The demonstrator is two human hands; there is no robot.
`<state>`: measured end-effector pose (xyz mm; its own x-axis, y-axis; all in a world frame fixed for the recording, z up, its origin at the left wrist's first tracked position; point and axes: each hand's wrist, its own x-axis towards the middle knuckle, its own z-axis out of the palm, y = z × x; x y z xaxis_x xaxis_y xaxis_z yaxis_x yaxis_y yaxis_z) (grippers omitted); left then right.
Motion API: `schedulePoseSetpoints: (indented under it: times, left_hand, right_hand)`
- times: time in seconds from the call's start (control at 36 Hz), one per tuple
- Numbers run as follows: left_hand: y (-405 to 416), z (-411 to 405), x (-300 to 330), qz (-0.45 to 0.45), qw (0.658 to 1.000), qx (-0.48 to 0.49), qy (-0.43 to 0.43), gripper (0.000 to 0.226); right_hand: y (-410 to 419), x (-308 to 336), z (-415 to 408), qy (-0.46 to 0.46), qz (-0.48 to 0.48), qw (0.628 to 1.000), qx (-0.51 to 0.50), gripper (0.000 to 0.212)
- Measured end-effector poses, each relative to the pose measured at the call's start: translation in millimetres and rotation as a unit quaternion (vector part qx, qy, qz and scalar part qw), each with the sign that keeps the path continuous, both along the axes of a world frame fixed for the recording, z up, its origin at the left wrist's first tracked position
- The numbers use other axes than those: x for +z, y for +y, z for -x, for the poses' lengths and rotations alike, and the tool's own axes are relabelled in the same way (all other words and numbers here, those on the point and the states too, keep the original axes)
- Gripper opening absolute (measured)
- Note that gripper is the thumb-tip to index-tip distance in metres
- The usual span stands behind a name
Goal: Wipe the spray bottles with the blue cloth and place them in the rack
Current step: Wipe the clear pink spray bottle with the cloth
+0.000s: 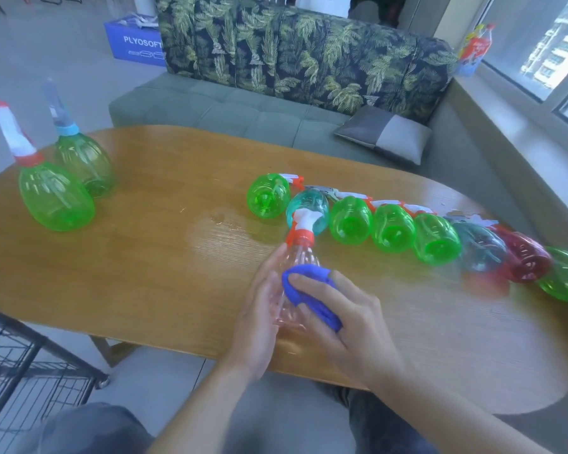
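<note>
My left hand (259,306) grips a clear spray bottle (297,257) with an orange collar and white trigger head, held above the table's near middle. My right hand (345,319) holds the bunched blue cloth (305,290) and presses it against the bottle's side. Several spray bottles lie on their sides in a row to the right: green ones (392,229), a teal one (309,204) and a red one (527,257). Two green bottles (54,194) stand upright at the table's far left. A black wire rack (17,365) sits at the lower left, below the table edge.
The oval wooden table (145,273) has a wet patch (222,231) in its middle. Behind it stands a sofa with leaf-print cushions (292,50) and a grey pillow (384,134). A blue box (135,40) sits on the floor, and a window ledge runs along the right.
</note>
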<state>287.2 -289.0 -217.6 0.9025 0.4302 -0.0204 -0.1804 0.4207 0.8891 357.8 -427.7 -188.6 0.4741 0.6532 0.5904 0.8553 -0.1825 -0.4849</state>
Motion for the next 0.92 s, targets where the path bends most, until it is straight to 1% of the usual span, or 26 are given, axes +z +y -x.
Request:
schedulePoseSetpoints:
  times: [0.08, 0.17, 0.22, 0.25, 0.31, 0.33, 0.36, 0.39, 0.42, 0.47, 0.53, 0.61, 0.75, 0.81, 0.92]
  left_hand:
    - [0.9, 1.2, 1.8, 0.017, 1.000, -0.005, -0.006, 0.048]
    - [-0.8, 3.5, 4.8, 0.014, 1.000, -0.002, -0.008, 0.050]
    - [-1.3, 5.9, 6.1, 0.008, 1.000, -0.006, -0.010, 0.053]
    - [-1.5, 6.8, 6.4, 0.006, 1.000, -0.006, -0.015, 0.052]
    - [-1.8, 8.1, 9.2, 0.002, 1.000, -0.002, -0.013, 0.052]
    - [-2.1, 8.0, 10.2, -0.005, 1.000, 0.000, -0.014, 0.059]
    - [-2.4, 8.0, 9.7, -0.010, 1.000, -0.004, -0.016, 0.070]
    - [-2.4, 7.6, 9.0, -0.013, 1.000, -0.013, -0.020, 0.080]
    - [-2.1, 7.3, 8.3, -0.015, 0.999, -0.018, -0.023, 0.085]
    - [-0.5, 7.1, 6.3, -0.017, 0.999, -0.013, -0.029, 0.079]
    - [1.0, 6.2, 2.1, -0.023, 0.999, -0.009, -0.031, 0.072]
    - [-0.3, 4.9, -0.7, -0.032, 0.999, -0.010, -0.030, 0.071]
    - [-1.2, 4.2, 1.1, -0.013, 1.000, 0.003, -0.019, 0.076]
    - [-1.6, 4.4, 1.6, -0.012, 1.000, -0.002, -0.019, 0.072]
    - [-1.2, 2.6, 1.2, -0.012, 1.000, -0.015, -0.011, 0.056]
  right_hand:
    - [-9.0, -4.8, 5.5, -0.098, 0.048, 0.993, 0.042, 0.031]
    - [-15.7, -4.2, 8.4, -0.187, 0.093, 0.976, 0.069, 0.034]
    - [-18.6, -2.1, 9.2, -0.213, 0.087, 0.970, 0.083, 0.033]
    - [-19.9, -0.7, 9.3, -0.204, 0.076, 0.972, 0.085, 0.031]
    - [-21.4, 4.2, 8.9, -0.129, 0.034, 0.989, 0.065, 0.029]
    - [-21.2, 6.8, 8.8, -0.071, 0.002, 0.997, 0.042, 0.028]
    - [-19.6, 9.9, 9.0, -0.010, -0.032, 0.999, 0.011, 0.027]
    - [-17.1, 12.9, 9.4, 0.053, -0.061, 0.996, -0.026, 0.027]
    - [-13.5, 15.6, 9.7, 0.116, -0.082, 0.988, -0.063, 0.026]
    - [-6.8, 18.5, 10.0, 0.233, -0.102, 0.961, -0.111, 0.023]
    - [-3.7, 17.8, 11.1, 0.300, -0.105, 0.939, -0.131, 0.024]
    - [-3.9, 13.6, 13.3, 0.334, -0.108, 0.926, -0.140, 0.025]
    - [-4.8, 8.0, 14.9, 0.336, -0.121, 0.923, -0.146, 0.025]
    - [-5.3, 7.4, 14.8, 0.340, -0.131, 0.920, -0.144, 0.025]
    - [-6.8, 9.4, 15.6, 0.332, -0.144, 0.921, -0.143, 0.032]
